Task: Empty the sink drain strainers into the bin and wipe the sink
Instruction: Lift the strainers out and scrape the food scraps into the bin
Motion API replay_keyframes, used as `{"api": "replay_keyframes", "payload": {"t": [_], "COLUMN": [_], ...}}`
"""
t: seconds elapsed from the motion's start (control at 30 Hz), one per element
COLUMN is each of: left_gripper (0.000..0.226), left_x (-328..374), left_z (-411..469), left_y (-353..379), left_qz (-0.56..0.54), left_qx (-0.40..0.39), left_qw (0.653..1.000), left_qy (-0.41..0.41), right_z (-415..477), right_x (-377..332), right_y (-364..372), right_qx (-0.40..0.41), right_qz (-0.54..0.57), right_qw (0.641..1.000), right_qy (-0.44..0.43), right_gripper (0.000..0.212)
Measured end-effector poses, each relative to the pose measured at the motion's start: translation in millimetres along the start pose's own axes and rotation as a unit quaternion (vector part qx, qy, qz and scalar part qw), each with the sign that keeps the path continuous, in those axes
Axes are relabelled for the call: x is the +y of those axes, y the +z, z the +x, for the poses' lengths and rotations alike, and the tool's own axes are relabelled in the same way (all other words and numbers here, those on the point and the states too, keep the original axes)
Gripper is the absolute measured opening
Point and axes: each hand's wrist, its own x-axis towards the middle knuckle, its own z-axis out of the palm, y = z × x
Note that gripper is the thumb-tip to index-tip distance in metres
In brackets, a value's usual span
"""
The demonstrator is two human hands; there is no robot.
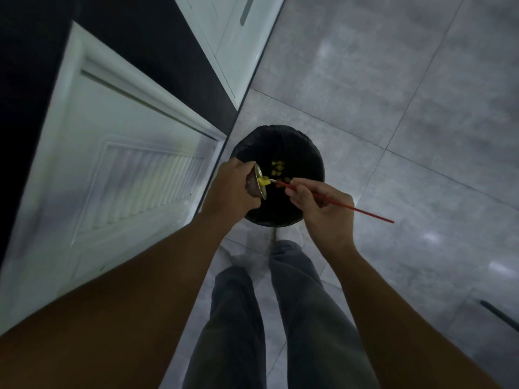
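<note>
My left hand (230, 186) grips a metal drain strainer (256, 183), tipped on its side over a round bin with a black liner (306, 153). Yellow food scraps (263, 181) cling to the strainer's open face. My right hand (323, 203) pinches a thin red stick (362, 211) whose pale tip touches the scraps in the strainer. More yellow bits (278, 168) lie at the bottom of the bin. The sink is out of view.
White cabinet doors (118, 164) stand at the left, close to the bin, under a dark countertop edge (25, 66). Grey floor tiles (407, 94) spread to the right. My legs in dark trousers (280, 318) are right behind the bin.
</note>
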Motion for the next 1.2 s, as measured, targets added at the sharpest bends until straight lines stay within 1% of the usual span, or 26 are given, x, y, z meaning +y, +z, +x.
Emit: {"api": "replay_keyframes", "payload": {"t": [0.07,0.13,0.23,0.3,0.4,0.47,0.6,0.67,0.83,0.9,1.0,1.13,1.2], "left_gripper": [0.081,0.081,0.081,0.081,0.078,0.079,0.100,0.104,0.093,0.092,0.090,0.081,0.079], "left_x": [0.5,4.0,10.6,12.6,10.3,8.2,13.1,20.7,42.8,51.5,62.6,68.1,65.5], "left_z": [0.8,1.7,2.7,2.5,-0.9,-6.6,-28.5,-44.6,-90.7,-110.3,-144.6,-189.0,-224.2], "left_y": [-0.4,-0.4,-0.7,-2.3,-7.1,-12.7,-29.0,-40.5,-85.6,-109.3,-145.8,-189.7,-219.4], "left_qz": [0.003,0.009,0.016,0.006,-0.015,-0.038,-0.092,-0.118,-0.158,-0.171,-0.185,-0.206,-0.210], "left_qx": [0.003,0.006,0.011,0.009,0.009,0.015,0.018,0.026,0.073,0.101,0.169,0.295,0.362], "left_qw": [1.000,1.000,1.000,1.000,1.000,0.999,0.995,0.993,0.984,0.979,0.968,0.933,0.908], "left_qy": [-0.005,-0.005,0.001,-0.002,-0.008,-0.011,-0.017,-0.006,0.034,0.039,0.034,0.033,0.025], "right_z": [0.0,-0.7,-2.0,-2.0,-2.2,-5.0,-14.5,-22.0,-54.6,-71.0,-94.6,-120.4,-144.2], "right_x": [-0.3,-0.5,1.6,2.4,-1.5,-8.0,-29.8,-43.1,-85.3,-109.2,-150.0,-202.4,-232.6], "right_y": [-1.8,1.6,12.5,15.8,8.2,-3.0,-23.8,-27.3,-20.4,-13.9,-0.6,23.9,45.2], "right_qx": [0.003,-0.015,-0.038,-0.021,0.020,0.027,0.035,0.036,0.036,0.039,0.046,0.053,0.028], "right_qz": [0.008,0.008,-0.022,-0.023,0.013,0.024,0.026,0.017,-0.032,-0.041,-0.065,-0.111,-0.110], "right_qw": [1.000,1.000,0.999,0.999,0.999,0.999,0.999,0.999,0.999,0.998,0.991,0.961,0.941], "right_qy": [-0.006,-0.004,0.003,0.014,0.034,0.033,0.024,0.017,-0.011,-0.037,-0.111,-0.247,-0.319], "right_gripper": [0.020,0.019,0.016,0.015,0.017,0.018,0.019,0.019,0.017,0.016,0.014,0.017,0.017]}}
